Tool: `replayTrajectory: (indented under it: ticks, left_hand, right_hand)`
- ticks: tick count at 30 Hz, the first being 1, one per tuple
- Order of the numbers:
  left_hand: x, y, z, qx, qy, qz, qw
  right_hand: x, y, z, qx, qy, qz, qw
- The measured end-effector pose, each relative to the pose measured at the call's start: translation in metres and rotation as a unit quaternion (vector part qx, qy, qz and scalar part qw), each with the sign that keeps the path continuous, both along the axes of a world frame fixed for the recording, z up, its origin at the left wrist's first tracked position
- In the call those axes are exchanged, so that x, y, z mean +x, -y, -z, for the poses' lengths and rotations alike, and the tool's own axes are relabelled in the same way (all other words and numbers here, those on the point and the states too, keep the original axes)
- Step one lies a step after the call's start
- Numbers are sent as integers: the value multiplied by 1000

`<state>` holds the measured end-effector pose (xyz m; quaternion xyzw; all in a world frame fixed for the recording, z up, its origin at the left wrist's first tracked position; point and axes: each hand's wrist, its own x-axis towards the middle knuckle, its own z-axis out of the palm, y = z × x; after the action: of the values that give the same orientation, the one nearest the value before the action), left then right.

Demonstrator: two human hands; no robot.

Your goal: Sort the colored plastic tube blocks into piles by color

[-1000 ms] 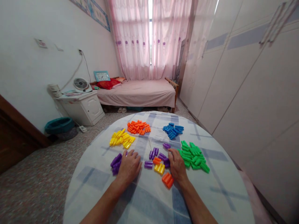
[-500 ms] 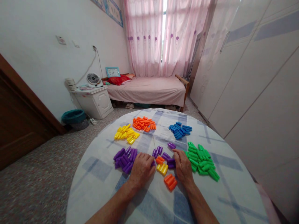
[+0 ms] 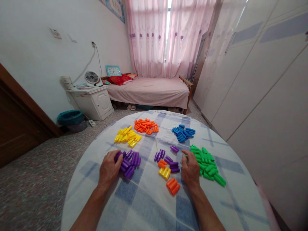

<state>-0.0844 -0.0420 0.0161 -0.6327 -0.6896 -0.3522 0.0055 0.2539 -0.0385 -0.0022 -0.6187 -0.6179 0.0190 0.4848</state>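
Observation:
My left hand (image 3: 108,169) curls its fingers over the left edge of a purple pile of small plastic tubes (image 3: 131,160) on the round checked tablecloth (image 3: 149,205). My right hand (image 3: 191,170) lies flat with its fingers stretched, its fingertips at the edge of the green pile (image 3: 208,164). Between my hands lie loose pieces: purple ones (image 3: 171,162), a small orange pair (image 3: 162,164), yellow ones (image 3: 165,172) and an orange cluster (image 3: 173,186). Farther back sit a yellow pile (image 3: 127,137), an orange pile (image 3: 145,125) and a blue pile (image 3: 183,132).
Beyond the table stand a bed (image 3: 149,91) under pink curtains and a white cabinet (image 3: 92,103) with a fan (image 3: 92,78). A teal basin (image 3: 70,117) sits on the floor. A wardrobe (image 3: 252,80) lines the right; a wooden door (image 3: 14,128) is at left.
My left hand has moved from the loose pieces in the middle leftward to the purple pile's edge. My right hand has shifted slightly toward the green pile. The view swung a little.

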Motion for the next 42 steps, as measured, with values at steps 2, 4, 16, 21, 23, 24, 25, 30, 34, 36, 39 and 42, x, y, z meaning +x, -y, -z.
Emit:
replayTrajectory:
  ticks: [2, 4, 16, 21, 23, 24, 25, 30, 34, 36, 39, 42]
  left_hand:
    - [1, 0, 3, -8, 45, 6, 999]
    - [4, 1, 0, 19, 49, 2, 999]
    - [128, 40, -24, 6, -27, 375, 927]
    - [173, 51, -15, -50, -146, 411, 898]
    - [179, 52, -14, -70, -187, 396, 896]
    - [181, 52, -14, -78, -199, 394, 894]
    - [181, 53, -14, -84, -208, 395, 891]
    - [179, 58, -10, -90, -220, 424, 874]
    - [162, 59, -15, -52, -149, 428, 890]
    - [141, 54, -23, -29, -111, 392, 913]
    - [99, 39, -38, 9, -104, 283, 953]
    - [56, 20, -46, 18, -132, 178, 975]
  right_hand:
    - [7, 5, -9, 30, 69, 58, 996]
    - [17, 9, -15, 32, 128, 140, 981]
    - [39, 8, 1, -94, 179, 222, 954]
    - [37, 10, -5, -130, 209, 242, 939]
    - [37, 10, -6, -141, 214, 248, 934]
    - [37, 10, -6, -144, 215, 250, 933]
    - [37, 10, -6, -145, 216, 252, 932]
    - [38, 9, -4, -143, 219, 258, 930]
    - [39, 9, -4, -146, 226, 254, 929]
    - [39, 9, -4, -146, 227, 254, 929]
    - [40, 8, -4, -146, 224, 255, 929]
    - [39, 9, -4, -145, 222, 252, 931]
